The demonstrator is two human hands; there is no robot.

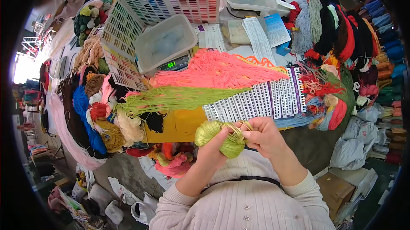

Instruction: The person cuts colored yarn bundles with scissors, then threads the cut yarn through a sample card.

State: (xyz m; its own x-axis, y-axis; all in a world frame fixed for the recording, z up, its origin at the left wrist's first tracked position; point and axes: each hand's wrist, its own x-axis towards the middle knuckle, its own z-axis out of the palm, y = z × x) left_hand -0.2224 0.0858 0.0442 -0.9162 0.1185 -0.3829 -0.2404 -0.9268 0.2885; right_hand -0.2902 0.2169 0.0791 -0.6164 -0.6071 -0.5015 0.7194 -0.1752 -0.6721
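Note:
A bundle of glossy green thread (208, 132) is held in front of my body, just past the table's near edge. My left hand (216, 148) wraps round its underside, thumb on top. At the bundle's right end, my right hand (265, 136) pinches some of the strands between thumb and fingertips. On the table beyond, long loose green strands (183, 98) stretch from the left toward the white punched cards (260, 100). A large heap of pink thread (222, 70) lies behind them.
A folding colour chart (171, 6) stands at the back, beside a plastic tub (165, 44) on a digital scale (172, 65). Coloured skeins (87, 102) crowd the table's left end, and more skeins (337, 29) fill the right. A cardboard box (337, 191) sits low at the right.

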